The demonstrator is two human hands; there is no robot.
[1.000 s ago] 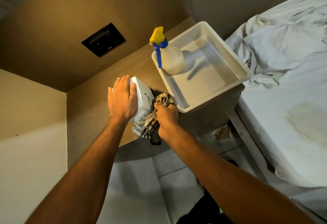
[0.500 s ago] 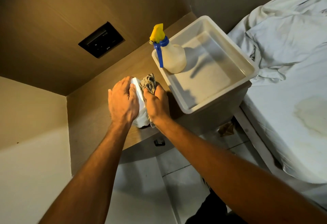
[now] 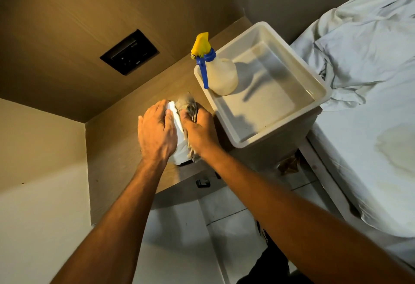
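A small white box [image 3: 178, 140] stands on the wooden shelf [image 3: 116, 149]. My left hand [image 3: 156, 132] lies over its left side with the fingers curved round it. My right hand [image 3: 198, 130] grips a checked cloth [image 3: 187, 106] and presses it against the box's right face and top. Most of the box is hidden between the two hands. A spray bottle [image 3: 221, 73] with a yellow and blue head stands in the near corner of a white plastic tub [image 3: 318, 83] just to the right.
A black panel [image 3: 130, 52] sits in the wooden wall above the shelf. A bed with a rumpled pale sheet [image 3: 370, 63] fills the right side. Tiled floor [image 3: 186, 238] lies below the shelf, and a small dark object [image 3: 203, 183] lies on it near the shelf edge.
My right hand lifted the cloth from the shelf beside the box up onto the box's right face and top. My left hand kept its hold on the box.
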